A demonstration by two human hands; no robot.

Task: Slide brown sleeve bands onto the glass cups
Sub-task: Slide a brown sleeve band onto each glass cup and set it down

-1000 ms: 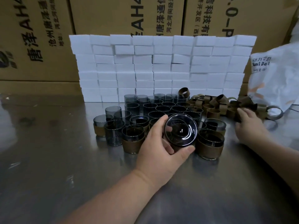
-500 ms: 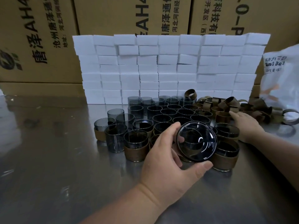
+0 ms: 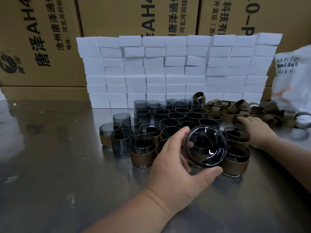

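My left hand (image 3: 175,163) grips a smoky glass cup (image 3: 206,146), tipped so its round base faces me, just above the front of the cup cluster. Behind it stand several bare dark glass cups (image 3: 170,113) in rows; several at the front wear brown sleeve bands, such as one cup (image 3: 143,150) at left and another (image 3: 235,163) at right. A loose pile of brown sleeve bands (image 3: 240,109) lies at the back right. My right hand (image 3: 254,130) reaches into that pile, fingers resting on the bands; its fingertips are partly hidden.
A wall of stacked white foam blocks (image 3: 176,71) stands behind the cups, with cardboard cartons (image 3: 50,41) behind it. A white plastic bag (image 3: 294,78) sits at the far right. The shiny steel tabletop (image 3: 58,174) spreads to the left and front.
The view has shifted slightly. My left hand keeps holding the tipped cup and has moved little. My right hand has stayed at the near edge of the band pile.
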